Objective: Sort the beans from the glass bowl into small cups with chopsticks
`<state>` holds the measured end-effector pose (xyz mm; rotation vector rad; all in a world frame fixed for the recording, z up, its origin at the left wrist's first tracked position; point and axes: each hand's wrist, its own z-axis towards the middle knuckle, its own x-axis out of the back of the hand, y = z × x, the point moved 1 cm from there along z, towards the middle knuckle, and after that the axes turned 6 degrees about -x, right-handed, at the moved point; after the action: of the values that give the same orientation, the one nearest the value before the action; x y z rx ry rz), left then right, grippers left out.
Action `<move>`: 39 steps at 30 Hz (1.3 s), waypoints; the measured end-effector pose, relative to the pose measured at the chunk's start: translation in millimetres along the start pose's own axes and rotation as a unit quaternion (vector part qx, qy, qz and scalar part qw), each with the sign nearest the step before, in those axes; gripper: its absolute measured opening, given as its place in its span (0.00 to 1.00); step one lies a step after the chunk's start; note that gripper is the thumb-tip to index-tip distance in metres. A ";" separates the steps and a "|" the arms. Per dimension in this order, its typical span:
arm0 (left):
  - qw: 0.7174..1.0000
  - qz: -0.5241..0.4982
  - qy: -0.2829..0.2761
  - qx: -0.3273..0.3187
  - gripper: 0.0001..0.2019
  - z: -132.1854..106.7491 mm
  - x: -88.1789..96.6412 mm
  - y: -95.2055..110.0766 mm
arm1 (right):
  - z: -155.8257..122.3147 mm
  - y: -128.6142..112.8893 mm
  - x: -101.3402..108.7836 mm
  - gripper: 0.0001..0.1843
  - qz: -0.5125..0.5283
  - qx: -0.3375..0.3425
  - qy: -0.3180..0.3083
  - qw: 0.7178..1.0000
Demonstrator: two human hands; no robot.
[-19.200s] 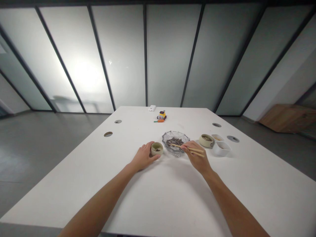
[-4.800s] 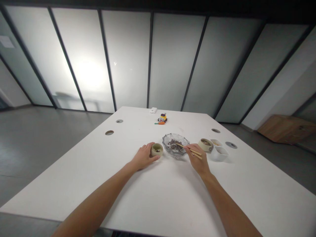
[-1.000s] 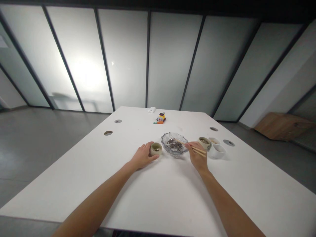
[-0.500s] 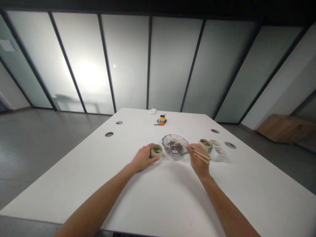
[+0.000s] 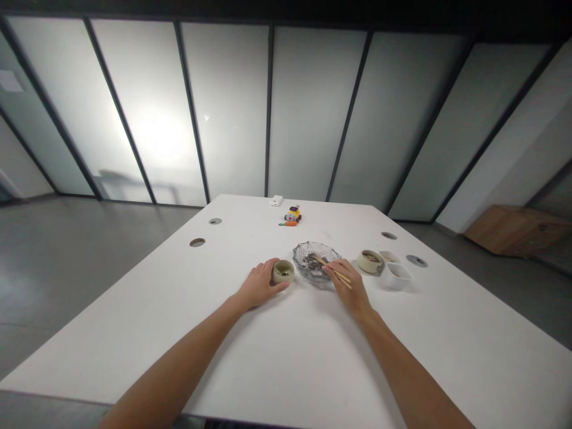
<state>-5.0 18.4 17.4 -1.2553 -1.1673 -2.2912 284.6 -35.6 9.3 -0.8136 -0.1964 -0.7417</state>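
- Two chopsticks [image 5: 342, 278] sit pinched in our right hand [image 5: 352, 292], tips within the glass bowl's [image 5: 299, 262] rim.
- Our left hand [image 5: 260, 286] curls around the green cup [image 5: 284, 277], just left of that bowl.
- Dark pieces [image 5: 309, 261] lie in it, between our hands.

"Any writing you can read from your end?"

"None I can make out. At the far left I've got a pale sheet [image 5: 11, 81] on the frosted glass wall [image 5: 313, 107], too blurred for me to read."

"And the small white object [image 5: 276, 201] at the table's [image 5: 286, 357] far edge?"

"I see dark specks on it, too tiny to tell as letters or numbers."
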 end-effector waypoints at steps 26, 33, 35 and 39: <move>1.000 -0.006 0.001 0.001 0.31 -0.2 0.5 0.8 | -0.4 -1.7 3.9 0.21 -0.006 -0.001 0.009 1.000; 1.000 0.000 -0.004 0.007 0.32 0.1 -0.1 -0.7 | -0.9 1.0 6.1 0.20 -0.017 0.002 0.018 1.000; 1.000 -0.001 -0.004 0.005 0.32 0.0 0.1 -0.9 | -1.1 3.6 7.1 0.20 -0.018 0.000 0.023 1.000; 1.000 0.000 -0.008 -0.005 0.31 0.1 0.7 -0.5 | -0.6 5.8 8.1 0.21 -0.024 -0.002 0.025 0.999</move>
<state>-5.6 18.9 17.8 -1.2802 -1.1634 -2.2943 294.4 -37.7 9.0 -0.7954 -0.1697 -0.8081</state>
